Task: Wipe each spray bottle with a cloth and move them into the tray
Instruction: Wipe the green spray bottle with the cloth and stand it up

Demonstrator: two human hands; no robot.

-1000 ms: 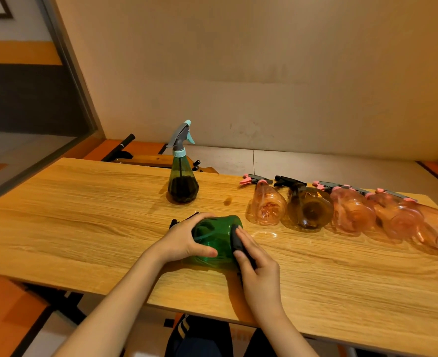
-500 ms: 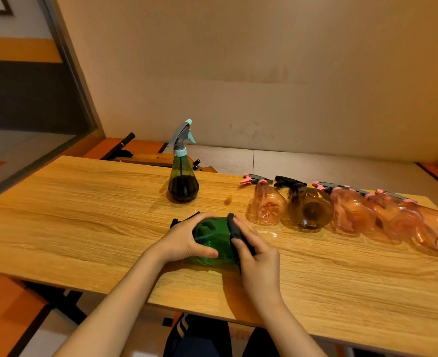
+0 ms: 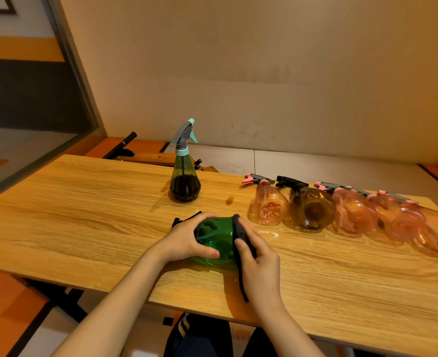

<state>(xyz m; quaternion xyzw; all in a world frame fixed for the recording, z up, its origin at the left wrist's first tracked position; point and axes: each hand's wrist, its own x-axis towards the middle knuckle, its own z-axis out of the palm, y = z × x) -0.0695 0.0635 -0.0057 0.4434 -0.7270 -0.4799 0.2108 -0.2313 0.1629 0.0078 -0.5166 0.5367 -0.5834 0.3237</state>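
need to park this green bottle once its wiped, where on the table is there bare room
Bare wood spans the left of the table, from its left edge to the upright bottle and the left hand. The near right, between the right hand and the front edge, is free. The far right is crowded by the row of lying bottles. No tray shows.

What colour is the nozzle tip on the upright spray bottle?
Light teal, matching its collar; the trigger head is grey. Upright spray bottle, head view.
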